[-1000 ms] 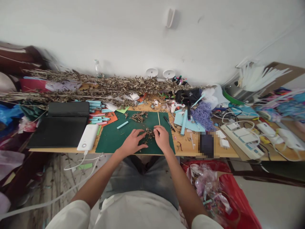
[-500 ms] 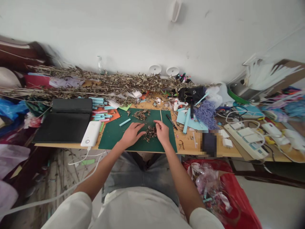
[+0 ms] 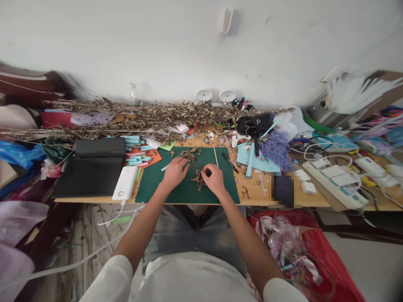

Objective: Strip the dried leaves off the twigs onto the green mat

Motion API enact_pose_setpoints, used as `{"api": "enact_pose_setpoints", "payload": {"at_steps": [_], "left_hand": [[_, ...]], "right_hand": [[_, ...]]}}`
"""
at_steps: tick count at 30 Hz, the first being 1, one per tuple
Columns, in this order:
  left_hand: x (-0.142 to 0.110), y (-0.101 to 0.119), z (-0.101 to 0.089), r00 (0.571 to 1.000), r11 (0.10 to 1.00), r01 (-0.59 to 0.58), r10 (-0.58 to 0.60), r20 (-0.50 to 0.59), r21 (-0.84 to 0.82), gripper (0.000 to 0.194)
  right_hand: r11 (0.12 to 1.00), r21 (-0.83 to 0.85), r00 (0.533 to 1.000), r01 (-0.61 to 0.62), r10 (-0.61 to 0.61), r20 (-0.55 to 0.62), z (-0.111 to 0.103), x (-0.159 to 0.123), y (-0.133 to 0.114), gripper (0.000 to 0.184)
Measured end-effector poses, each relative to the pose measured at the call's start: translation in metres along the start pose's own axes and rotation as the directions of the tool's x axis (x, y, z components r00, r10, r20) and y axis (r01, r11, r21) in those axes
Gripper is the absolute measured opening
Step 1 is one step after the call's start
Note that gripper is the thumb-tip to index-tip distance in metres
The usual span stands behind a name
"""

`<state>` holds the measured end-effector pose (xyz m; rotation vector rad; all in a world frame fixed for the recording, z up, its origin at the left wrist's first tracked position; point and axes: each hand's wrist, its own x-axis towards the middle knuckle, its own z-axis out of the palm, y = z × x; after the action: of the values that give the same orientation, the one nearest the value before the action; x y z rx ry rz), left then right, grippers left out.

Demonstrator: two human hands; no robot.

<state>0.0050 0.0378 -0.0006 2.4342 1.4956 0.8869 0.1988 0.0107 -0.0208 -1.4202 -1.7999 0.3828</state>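
Note:
A green cutting mat lies in front of me with two heaps of dried leaves on it. My left hand is over the mat's left half, fingers loosely apart, their tips by the near edge of the far heap. Beside that hand a pale blue paper tube shows only in part. My right hand has its thumb and forefinger curled together at the right side of the nearer heap of dried leaves, gripping some of it.
Dried plant stalks stretch along the wall. Left of the mat are a black folding case, a cabled white power bank and rolled paper tubes. On the right are a black pen, purple yarn and a power strip.
My left hand has shifted away from the nearer heap toward the far one, partly covering the blue tube. My right hand has curled in at the nearer heap, which looks narrower. The view has shifted slightly.

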Motion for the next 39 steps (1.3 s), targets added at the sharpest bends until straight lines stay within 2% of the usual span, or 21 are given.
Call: {"api": "enact_pose_setpoints", "payload": {"at_steps": [3, 5, 8, 10, 14, 17, 20, 23, 26, 28, 30, 32, 35, 37, 39], "left_hand": [[0.021, -0.016, -0.007, 0.995, 0.983, 0.089, -0.081, -0.057, 0.16, 0.029], [0.034, -0.023, -0.011, 0.981, 0.944, 0.193, -0.195, -0.018, 0.267, 0.033], [0.047, -0.031, -0.014, 0.918, 0.86, 0.323, -0.386, 0.09, 0.394, 0.03], [0.053, -0.035, -0.014, 0.877, 0.828, 0.364, -0.459, 0.143, 0.428, 0.028], [0.061, -0.041, -0.008, 0.847, 0.818, 0.384, -0.497, 0.19, 0.428, 0.026], [0.064, -0.043, -0.004, 0.851, 0.834, 0.394, -0.49, 0.188, 0.387, 0.028], [0.065, -0.042, -0.002, 0.911, 0.902, 0.322, -0.377, 0.164, 0.286, 0.028], [0.064, -0.036, -0.001, 0.968, 0.966, 0.217, -0.232, 0.095, 0.144, 0.027], [0.064, -0.026, -0.001, 0.983, 0.983, 0.178, -0.179, -0.038, -0.038, 0.025], [0.065, -0.018, 0.001, 0.97, 0.96, 0.175, -0.207, -0.129, -0.22, 0.024], [0.066, -0.008, 0.005, 0.944, 0.892, 0.178, -0.273, -0.182, -0.417, 0.024], [0.066, 0.002, 0.01, 0.924, 0.79, 0.181, -0.341, -0.174, -0.586, 0.025], [0.061, 0.02, 0.015, 0.905, 0.563, 0.236, -0.424, -0.031, -0.792, 0.027], [0.052, 0.03, 0.016, 0.883, 0.406, 0.284, -0.463, 0.072, -0.869, 0.029], [0.04, 0.038, 0.013, 0.871, 0.316, 0.302, -0.476, 0.126, -0.899, 0.032]], "right_hand": [[1.0, 0.011, 0.999, -0.013, 0.013, 0.046, -0.001, 0.016, 0.004, 0.021], [0.999, -0.036, 0.994, -0.03, 0.033, 0.106, 0.0, 0.036, 0.006, 0.029], [0.989, -0.146, 0.974, -0.012, 0.044, 0.221, 0.004, 0.073, 0.009, 0.041], [0.975, -0.221, 0.958, 0.028, 0.037, 0.285, 0.007, 0.096, 0.011, 0.05], [0.941, -0.277, 0.899, 0.196, -0.059, 0.433, 0.016, 0.125, 0.014, 0.061], [0.924, -0.28, 0.862, 0.262, -0.094, 0.497, 0.022, 0.131, 0.017, 0.05], [0.937, -0.267, 0.889, 0.227, -0.087, 0.449, 0.024, 0.129, 0.022, 0.034], [0.972, -0.198, 0.948, 0.125, -0.058, 0.314, 0.02, 0.124, 0.027, 0.028], [0.998, -0.036, 0.993, -0.05, 0.053, 0.104, 0.009, 0.115, 0.03, 0.023], [0.975, 0.157, 0.987, -0.159, 0.16, 0.007, 0.003, 0.106, 0.027, 0.018], [0.9, 0.373, 0.97, -0.224, 0.242, -0.002, -0.002, 0.095, 0.02, 0.015], [0.806, 0.537, 0.961, -0.247, 0.276, 0.028, -0.003, 0.083, 0.009, 0.015], [0.713, 0.666, 0.958, -0.219, 0.286, 0.009, -0.001, 0.068, -0.012, 0.019], [0.713, 0.677, 0.955, -0.184, 0.292, -0.048, 0.0, 0.057, -0.026, 0.02], [0.761, 0.63, 0.949, -0.155, 0.292, -0.119, -0.001, 0.046, -0.038, 0.016]]}}
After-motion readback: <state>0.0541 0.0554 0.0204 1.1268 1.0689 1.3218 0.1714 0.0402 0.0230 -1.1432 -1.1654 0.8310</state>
